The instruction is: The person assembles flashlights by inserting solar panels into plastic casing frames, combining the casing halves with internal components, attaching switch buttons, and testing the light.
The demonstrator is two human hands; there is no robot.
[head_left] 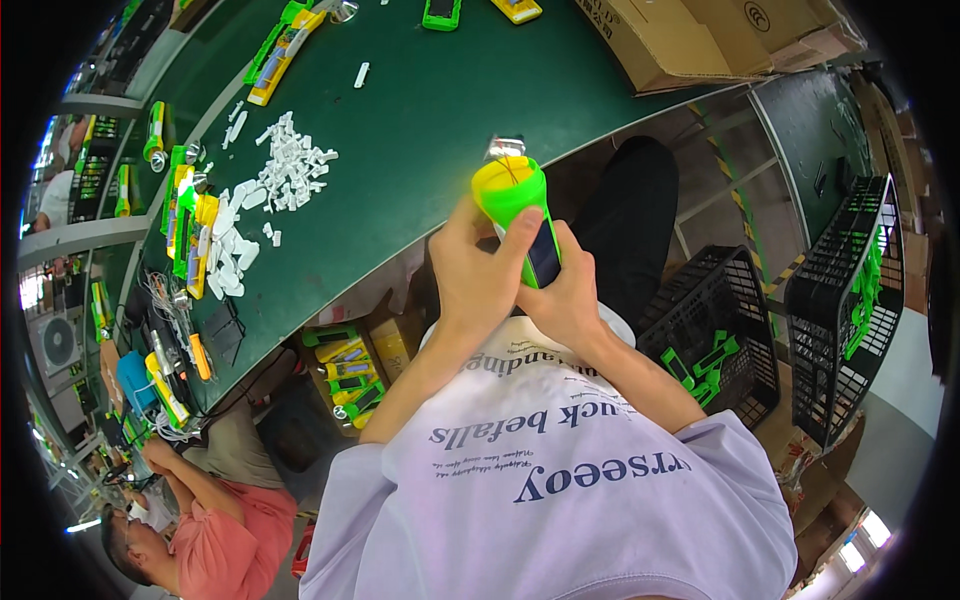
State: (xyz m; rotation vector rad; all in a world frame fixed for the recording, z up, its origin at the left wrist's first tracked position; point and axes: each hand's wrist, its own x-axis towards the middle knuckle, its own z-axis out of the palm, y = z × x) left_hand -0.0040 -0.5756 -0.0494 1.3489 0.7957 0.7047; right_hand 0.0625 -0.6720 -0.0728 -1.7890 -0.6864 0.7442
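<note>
Both of my hands are closed round a green and yellow flashlight [514,198], held over the table's near edge. My left hand [468,268] grips its left side, the thumb laid along the green shell. From the right, my right hand [566,290] wraps the lower handle, beside a dark panel. At the flashlight's wide yellow head sits a shiny reflector [506,147], apart from the shell, with thin wires running between them. The fingers behind the handle are hidden.
On the green table [400,140] lie small white plastic pieces [295,165] and open flashlight shells [284,55]. A cardboard box [690,45] stands at the far right. Black crates [715,330] with green parts are at right. A co-worker [225,530] sits lower left.
</note>
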